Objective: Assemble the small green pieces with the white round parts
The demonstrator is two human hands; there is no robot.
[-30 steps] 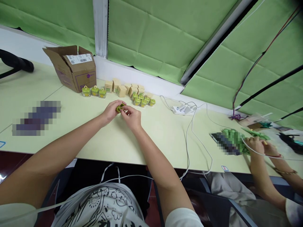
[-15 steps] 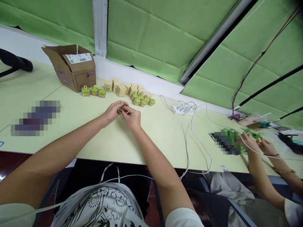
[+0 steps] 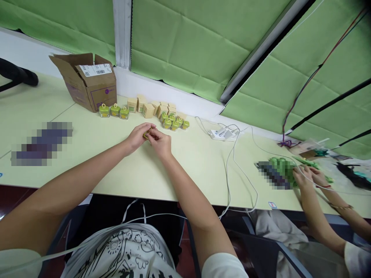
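Note:
My left hand (image 3: 138,135) and my right hand (image 3: 160,142) meet over the pale table (image 3: 179,162), fingers pinched together on a small green and yellow piece (image 3: 146,134) that is mostly hidden between them. Just beyond my hands stands a cluster of small green jars with loop lids (image 3: 174,122). Three more green jars (image 3: 114,111) line up to the left. Several small tan boxes (image 3: 148,107) sit behind them near the wall.
An open cardboard box (image 3: 88,83) stands at the back left. A white power strip (image 3: 223,134) with cables (image 3: 232,170) lies to the right. At the far right another person's hands (image 3: 307,175) work on green items. A blurred dark patch (image 3: 40,143) lies at the left.
My hands have closed tighter over the small green piece, so less of it shows. The other person's hands at the right have moved left and down toward the table.

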